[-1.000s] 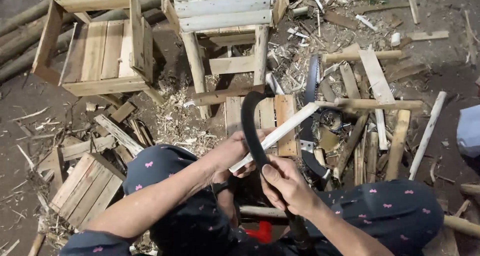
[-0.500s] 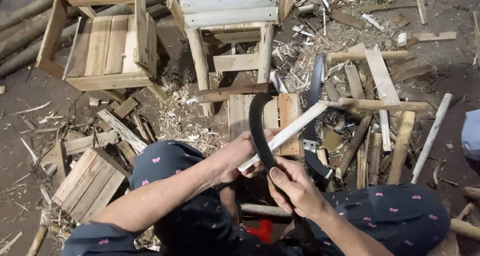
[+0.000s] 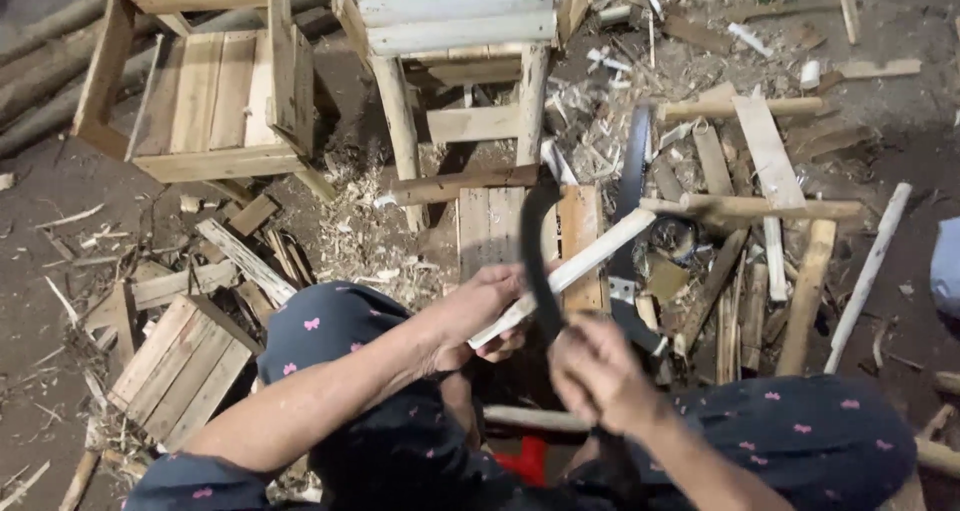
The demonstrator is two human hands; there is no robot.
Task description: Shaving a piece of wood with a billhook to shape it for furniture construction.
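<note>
The left hand (image 3: 478, 311) stays wrapped round the pale stick (image 3: 570, 271), while the right hand (image 3: 590, 371), gripping the curved blade (image 3: 535, 261) (dark, sickle-like), has drawn it lower against the stick since earlier.

Tight quarters: your clear room lies to the left, clutter blocks the front and right.

Your left hand (image 3: 480, 316) and right hand (image 3: 595, 376) work between your knees, with the curved blade (image 3: 538, 261) crossing the pale stick (image 3: 575, 271) just ahead of them. Straight ahead, the wooden stool (image 3: 455, 61) and the plank board (image 3: 530, 236) bar your reach. To your right, loose sticks and offcuts (image 3: 760, 231) lie piled close together. To your left, bare dirt floor (image 3: 60, 231) opens between the slatted crate (image 3: 200, 91) and the small pallet (image 3: 180, 366).
</note>
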